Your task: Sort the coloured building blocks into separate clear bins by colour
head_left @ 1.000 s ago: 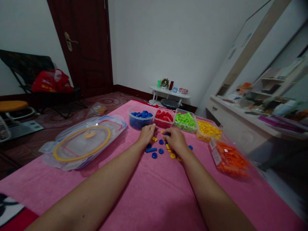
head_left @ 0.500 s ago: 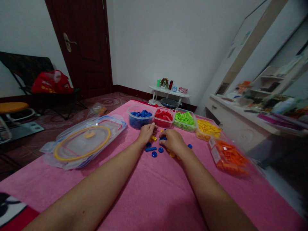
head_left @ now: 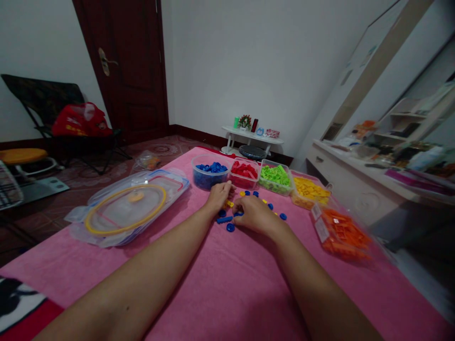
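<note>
Both my hands rest on a pink cloth (head_left: 227, 284) among small loose blue and yellow plastic pieces (head_left: 254, 193). My left hand (head_left: 219, 195) lies curled over a few pieces, just in front of the tub of blue pieces (head_left: 209, 172). My right hand (head_left: 255, 213) is curled with its fingertips down on the pieces near a long blue brick (head_left: 224, 219) and a round blue piece (head_left: 230, 228). What either hand holds is hidden under the fingers.
Behind the hands stand tubs of red (head_left: 243, 173), green (head_left: 274, 176) and yellow pieces (head_left: 308, 192); an orange-filled tub (head_left: 341, 233) sits at the right. Stacked clear lids (head_left: 126, 207) lie at the left. A dresser (head_left: 355, 180) stands on the right.
My right hand slid a little left and toward me, uncovering several blue and yellow pieces behind it. My left hand has hardly moved.
</note>
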The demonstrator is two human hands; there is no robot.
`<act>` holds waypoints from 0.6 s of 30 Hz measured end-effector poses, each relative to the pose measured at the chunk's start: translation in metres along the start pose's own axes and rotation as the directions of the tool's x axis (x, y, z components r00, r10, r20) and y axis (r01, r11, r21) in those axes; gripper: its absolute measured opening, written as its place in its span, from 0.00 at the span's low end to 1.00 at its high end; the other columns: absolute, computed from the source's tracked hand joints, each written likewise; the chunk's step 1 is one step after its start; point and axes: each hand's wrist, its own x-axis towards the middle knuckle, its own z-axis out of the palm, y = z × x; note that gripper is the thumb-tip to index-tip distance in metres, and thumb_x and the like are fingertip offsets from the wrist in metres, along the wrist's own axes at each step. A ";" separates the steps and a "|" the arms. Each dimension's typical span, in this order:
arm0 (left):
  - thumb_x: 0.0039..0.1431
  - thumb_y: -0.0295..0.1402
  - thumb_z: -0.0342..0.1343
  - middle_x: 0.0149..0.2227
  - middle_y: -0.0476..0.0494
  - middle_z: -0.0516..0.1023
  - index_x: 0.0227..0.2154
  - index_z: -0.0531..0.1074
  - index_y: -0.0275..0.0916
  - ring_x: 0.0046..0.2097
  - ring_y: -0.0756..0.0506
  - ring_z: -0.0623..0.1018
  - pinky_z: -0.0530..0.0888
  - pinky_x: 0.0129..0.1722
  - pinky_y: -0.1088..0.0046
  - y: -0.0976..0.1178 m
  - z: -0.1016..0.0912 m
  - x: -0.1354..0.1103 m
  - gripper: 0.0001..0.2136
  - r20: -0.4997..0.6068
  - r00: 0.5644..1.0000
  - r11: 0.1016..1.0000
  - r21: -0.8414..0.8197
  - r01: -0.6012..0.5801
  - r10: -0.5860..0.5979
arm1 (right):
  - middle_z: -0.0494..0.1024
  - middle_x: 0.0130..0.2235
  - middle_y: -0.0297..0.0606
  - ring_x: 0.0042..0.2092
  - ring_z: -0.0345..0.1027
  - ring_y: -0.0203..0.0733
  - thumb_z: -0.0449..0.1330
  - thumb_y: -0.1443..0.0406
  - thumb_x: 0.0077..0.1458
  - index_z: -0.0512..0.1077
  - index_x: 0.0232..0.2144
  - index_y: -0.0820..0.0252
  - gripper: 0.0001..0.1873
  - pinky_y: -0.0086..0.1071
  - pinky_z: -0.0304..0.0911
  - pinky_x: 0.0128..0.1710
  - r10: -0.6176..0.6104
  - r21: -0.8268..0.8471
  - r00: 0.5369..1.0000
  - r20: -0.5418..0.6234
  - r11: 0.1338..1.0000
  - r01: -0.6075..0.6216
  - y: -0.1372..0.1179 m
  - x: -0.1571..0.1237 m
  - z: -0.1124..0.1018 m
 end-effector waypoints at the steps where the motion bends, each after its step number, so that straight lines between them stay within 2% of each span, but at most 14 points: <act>1: 0.60 0.45 0.43 0.29 0.39 0.78 0.30 0.76 0.31 0.31 0.47 0.77 0.73 0.33 0.71 0.001 0.000 0.000 0.23 0.001 1.000 1.000 0.006 -0.010 0.010 | 0.78 0.33 0.36 0.32 0.68 0.36 0.62 0.65 0.44 0.77 0.31 0.57 0.08 0.27 0.53 0.29 -0.018 0.030 0.999 -0.027 0.999 0.019 -0.002 0.000 -0.001; 5: 0.60 0.46 0.44 0.30 0.39 0.79 0.30 0.76 0.32 0.31 0.46 0.77 0.73 0.33 0.71 -0.001 -0.001 0.001 0.23 0.015 1.000 1.000 -0.009 -0.010 0.010 | 0.79 0.32 0.34 0.33 0.69 0.37 0.62 0.68 0.43 0.77 0.31 0.56 0.09 0.27 0.54 0.29 -0.108 0.037 0.994 -0.032 0.993 0.109 -0.015 -0.003 0.003; 12: 0.60 0.46 0.44 0.29 0.39 0.79 0.31 0.76 0.32 0.29 0.47 0.77 0.73 0.32 0.72 -0.010 0.002 0.005 0.23 0.031 0.999 0.998 -0.054 0.021 -0.019 | 0.79 0.32 0.41 0.32 0.70 0.41 0.58 0.72 0.43 0.76 0.29 0.60 0.09 0.29 0.54 0.28 -0.047 -0.077 0.999 0.016 0.996 0.048 -0.031 -0.007 0.012; 16: 0.60 0.45 0.44 0.30 0.38 0.79 0.32 0.76 0.32 0.30 0.47 0.77 0.73 0.31 0.72 0.000 0.000 0.001 0.22 0.027 1.000 1.000 0.029 0.006 -0.007 | 0.79 0.29 0.41 0.30 0.70 0.42 0.58 0.74 0.39 0.76 0.26 0.60 0.10 0.29 0.54 0.26 -0.066 -0.103 0.997 0.029 0.992 0.069 -0.024 -0.006 0.010; 18: 0.60 0.44 0.44 0.32 0.39 0.79 0.31 0.77 0.32 0.33 0.46 0.77 0.72 0.33 0.72 0.012 -0.001 -0.002 0.21 0.017 0.997 0.992 0.102 -0.074 0.073 | 0.78 0.28 0.40 0.29 0.69 0.40 0.59 0.73 0.39 0.76 0.25 0.60 0.09 0.29 0.54 0.25 -0.045 -0.068 0.999 0.011 0.997 0.046 -0.013 -0.005 0.000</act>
